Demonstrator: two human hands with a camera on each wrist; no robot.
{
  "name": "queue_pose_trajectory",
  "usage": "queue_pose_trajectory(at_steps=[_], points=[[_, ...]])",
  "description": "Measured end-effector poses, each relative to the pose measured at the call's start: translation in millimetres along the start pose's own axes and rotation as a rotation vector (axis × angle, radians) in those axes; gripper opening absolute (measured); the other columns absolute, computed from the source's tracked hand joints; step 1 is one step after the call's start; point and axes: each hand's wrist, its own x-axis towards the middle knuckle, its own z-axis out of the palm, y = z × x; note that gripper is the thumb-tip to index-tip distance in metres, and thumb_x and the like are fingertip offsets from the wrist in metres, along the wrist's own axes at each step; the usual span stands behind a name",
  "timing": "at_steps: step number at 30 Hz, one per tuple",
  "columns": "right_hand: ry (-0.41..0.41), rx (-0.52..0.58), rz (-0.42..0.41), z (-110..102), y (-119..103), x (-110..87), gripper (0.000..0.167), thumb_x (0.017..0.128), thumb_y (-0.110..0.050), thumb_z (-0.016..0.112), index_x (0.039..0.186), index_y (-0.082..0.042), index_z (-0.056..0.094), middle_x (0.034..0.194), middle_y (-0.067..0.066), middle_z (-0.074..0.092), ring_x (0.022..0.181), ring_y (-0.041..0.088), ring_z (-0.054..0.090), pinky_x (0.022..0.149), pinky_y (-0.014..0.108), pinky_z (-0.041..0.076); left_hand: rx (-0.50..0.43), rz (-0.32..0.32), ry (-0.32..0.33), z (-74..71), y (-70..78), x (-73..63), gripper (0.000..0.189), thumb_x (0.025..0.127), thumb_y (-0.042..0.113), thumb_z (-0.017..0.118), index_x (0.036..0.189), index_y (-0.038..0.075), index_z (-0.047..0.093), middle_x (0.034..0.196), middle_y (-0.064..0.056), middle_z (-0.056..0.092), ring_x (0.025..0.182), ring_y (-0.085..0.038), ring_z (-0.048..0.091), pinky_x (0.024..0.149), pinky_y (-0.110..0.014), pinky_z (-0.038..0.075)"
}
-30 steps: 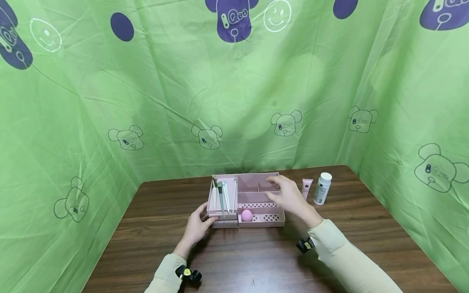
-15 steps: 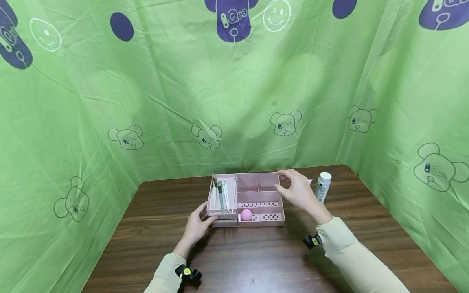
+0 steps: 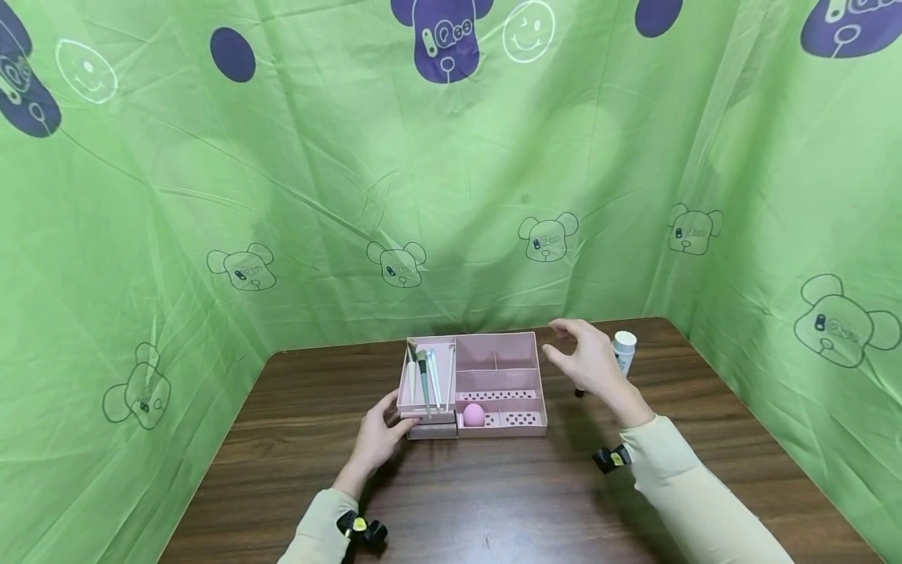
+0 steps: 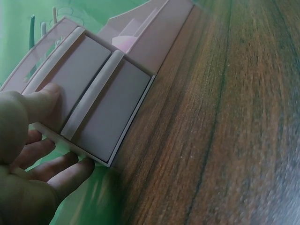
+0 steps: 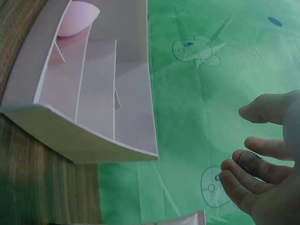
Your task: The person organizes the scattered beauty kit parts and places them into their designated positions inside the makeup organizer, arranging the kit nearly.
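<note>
A pink makeup organizer (image 3: 502, 432) with open compartments and two drawers stands on the table in the head view. My left hand (image 3: 375, 437) holds its front left corner. In the left wrist view the thumb (image 4: 47, 96) lies on the upper drawer front, and the fingers are along the side. Makeup brushes (image 3: 425, 374) lie in the top left tray; a round pink ball (image 3: 474, 415) sits in the front compartment. Right of the organizer, my right hand (image 3: 590, 360) hovers with fingers apart and nothing between them. Below it is a pink tube (image 5: 187, 220), mostly hidden in the head view.
A white bottle (image 3: 624, 352) stands just beyond the right hand, partly covered by it. Green printed cloth (image 3: 451, 180) hangs behind and on both sides of the wooden table (image 3: 296, 423).
My right hand has moved to the right, from over the organizer's compartments to above the tube, covering it and part of the bottle. The left hand has stayed in place.
</note>
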Motion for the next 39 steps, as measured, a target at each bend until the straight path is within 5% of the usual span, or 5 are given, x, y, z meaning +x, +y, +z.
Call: queue_pose_trajectory(at_steps=[4, 13, 22, 39], points=[[-0.004, 0.012, 0.039, -6, 4, 2.3, 0.04, 0.08, -0.018, 0.077, 0.116, -0.005, 0.067, 0.104, 0.014, 0.069, 0.095, 0.03, 0.065, 0.083, 0.045, 0.055, 0.007, 0.003, 0.004, 0.5, -2.4, 1.2, 0.06, 0.083, 0.0, 0.074, 0.137, -0.009, 0.047, 0.127, -0.03, 0.059, 0.116, -0.042, 0.06, 0.096, -0.041, 0.053], [-0.001, 0.025, 0.118, -21, 14, 1.5, 0.036, 0.086, -0.02, 0.07, 0.119, -0.007, 0.066, 0.112, 0.016, 0.067, 0.103, 0.032, 0.064, 0.088, 0.048, 0.054, -0.016, -0.009, 0.029, 6.2, -41.7, 13.4, 0.064, 0.082, 0.008, 0.078, 0.139, -0.001, 0.049, 0.129, -0.024, 0.061, 0.117, -0.037, 0.061, 0.095, -0.035, 0.054], [0.047, -0.041, 0.097, -29, 29, 0.2, 0.033, 0.086, -0.019, 0.069, 0.116, -0.006, 0.067, 0.106, 0.017, 0.069, 0.098, 0.033, 0.064, 0.084, 0.047, 0.049, -0.019, -0.008, 0.027, 5.5, -43.7, 13.2, 0.065, 0.08, 0.011, 0.08, 0.138, 0.002, 0.051, 0.129, -0.022, 0.061, 0.117, -0.036, 0.061, 0.095, -0.034, 0.054], [-0.003, -0.085, 0.132, -25, 52, -5.0, 0.037, 0.084, -0.017, 0.072, 0.118, -0.004, 0.066, 0.112, 0.02, 0.066, 0.103, 0.036, 0.061, 0.085, 0.052, 0.048, -0.004, -0.022, 0.032, 6.0, -45.6, 15.6, 0.064, 0.08, 0.01, 0.08, 0.138, 0.004, 0.052, 0.131, -0.02, 0.061, 0.117, -0.035, 0.061, 0.094, -0.031, 0.055]])
